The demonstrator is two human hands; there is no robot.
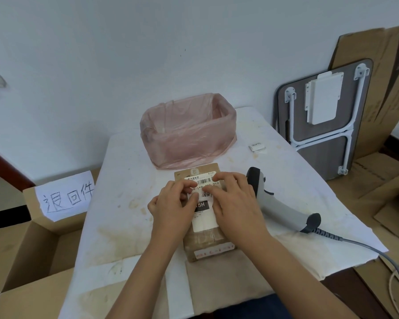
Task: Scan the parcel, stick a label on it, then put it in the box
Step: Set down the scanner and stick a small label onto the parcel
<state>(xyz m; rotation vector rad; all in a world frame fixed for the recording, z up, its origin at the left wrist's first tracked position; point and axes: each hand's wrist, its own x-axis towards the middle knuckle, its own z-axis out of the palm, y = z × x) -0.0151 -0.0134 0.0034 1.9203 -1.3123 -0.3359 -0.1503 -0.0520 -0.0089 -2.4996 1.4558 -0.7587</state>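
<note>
Both hands lie on top of the parcel (204, 240), a flat brown carton that rests on the white table cover (129, 180) directly in front of the person. The left hand (173, 208) presses down with bent fingers on the left part of the white label (205, 219), and the right hand (234, 201) presses with spread fingers on the right part; neither hand grips anything, they only push flat on the paper. Between the two hands I can see a barcode, some printed digits and a black field with "5H". A small handwritten sticker (205, 194) shows between the fingertips, but I cannot tell if it is fully stuck. Just to the right of the right hand lies the scanner (283, 203), grey with black ends, on its side, its cable going off the table edge. Beyond the hands, touching the far end of the parcel, stands a bin (187, 134) lined with a pink plastic bag. To the left of the left hand, below the table level, is the open box (28, 254) with a paper sign (65, 196) written by hand. Far right of the hands, a small packet (257, 146) lies on the cover.
</note>
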